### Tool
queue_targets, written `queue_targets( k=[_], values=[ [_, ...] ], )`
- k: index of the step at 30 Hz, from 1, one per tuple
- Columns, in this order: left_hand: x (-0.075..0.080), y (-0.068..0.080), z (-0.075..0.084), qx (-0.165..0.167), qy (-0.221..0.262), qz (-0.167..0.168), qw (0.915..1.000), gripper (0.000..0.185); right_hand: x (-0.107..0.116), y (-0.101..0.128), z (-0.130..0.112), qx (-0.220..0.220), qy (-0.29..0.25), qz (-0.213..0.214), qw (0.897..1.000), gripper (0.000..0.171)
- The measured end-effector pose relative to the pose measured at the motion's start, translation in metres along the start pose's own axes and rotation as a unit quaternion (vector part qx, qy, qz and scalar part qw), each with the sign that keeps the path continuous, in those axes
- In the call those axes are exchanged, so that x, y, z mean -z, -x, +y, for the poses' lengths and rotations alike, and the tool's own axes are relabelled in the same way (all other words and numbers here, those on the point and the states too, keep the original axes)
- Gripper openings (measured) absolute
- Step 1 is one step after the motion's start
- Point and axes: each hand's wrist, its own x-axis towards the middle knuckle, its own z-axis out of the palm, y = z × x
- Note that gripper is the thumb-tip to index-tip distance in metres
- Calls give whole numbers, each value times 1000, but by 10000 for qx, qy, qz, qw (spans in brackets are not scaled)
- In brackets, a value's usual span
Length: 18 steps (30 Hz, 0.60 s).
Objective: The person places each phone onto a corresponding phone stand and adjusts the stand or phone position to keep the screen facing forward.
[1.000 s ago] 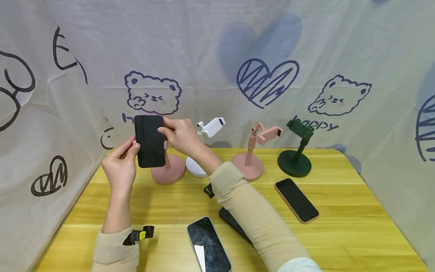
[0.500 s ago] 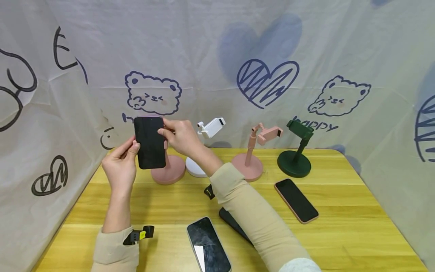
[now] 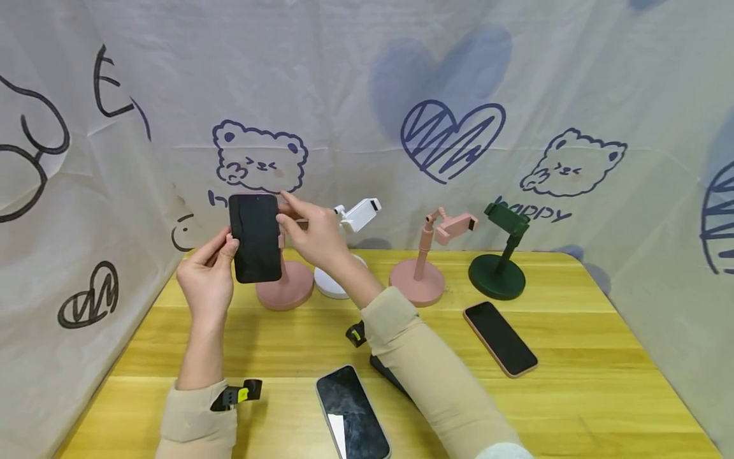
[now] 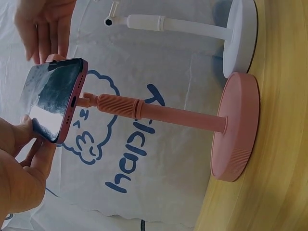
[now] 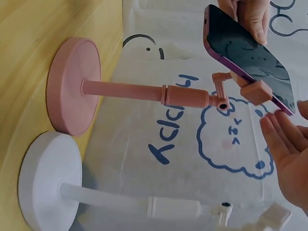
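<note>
A dark-screened smartphone (image 3: pixel 256 239) with a purple-red edge sits upright in the clamp (image 5: pixel 257 92) of the left pink phone stand (image 4: pixel 180 115). My left hand (image 3: pixel 206 280) pinches the phone's left side, thumb at the front and fingers behind. My right hand (image 3: pixel 317 234) is beside the phone's right edge, its thumb and fingers spread. In the right wrist view its fingertips (image 5: pixel 269 124) lie close to the phone's corner; whether they still touch it is hard to tell. Most of the clamp is hidden behind the phone in the head view.
A white stand (image 3: pixel 332 284), another pink stand (image 3: pixel 417 280) and a green stand (image 3: pixel 496 277) line the wooden table's back. A pink-edged phone (image 3: pixel 501 338) and a grey-edged phone (image 3: pixel 351 408) lie in front. A dark object (image 3: pixel 390 376) is partly under the right forearm.
My right hand has loosened from the phone's right edge and shifted slightly right, its fingers spreading. The left hand keeps its hold, and the phone stays in about the same place.
</note>
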Motion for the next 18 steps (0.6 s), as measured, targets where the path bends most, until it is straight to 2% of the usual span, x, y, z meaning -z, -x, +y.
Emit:
queue_targets(
  k=[3,5,7,10,14,18],
  values=[
    [0,0,0,-3,-10,-15,10000,29,6,8,5,536,-125,536,9970,46],
    [0,0,0,21,-15,-35,10000,29,12,12,9,883,-231,983,9910,43],
    [1,0,0,44,-12,-57,10000,29,17,15,13,1251,-370,1416,9813,39],
    [1,-1,-1,103,-44,-82,9999,29,28,19,19,1616,-295,2041,9651,33],
    [1,-2,-1,175,-12,-119,9998,30,43,27,28,1584,6,2746,9484,29],
    [1,-2,-1,172,37,-130,9998,30,55,35,40,1081,-44,3095,9447,31]
  ],
)
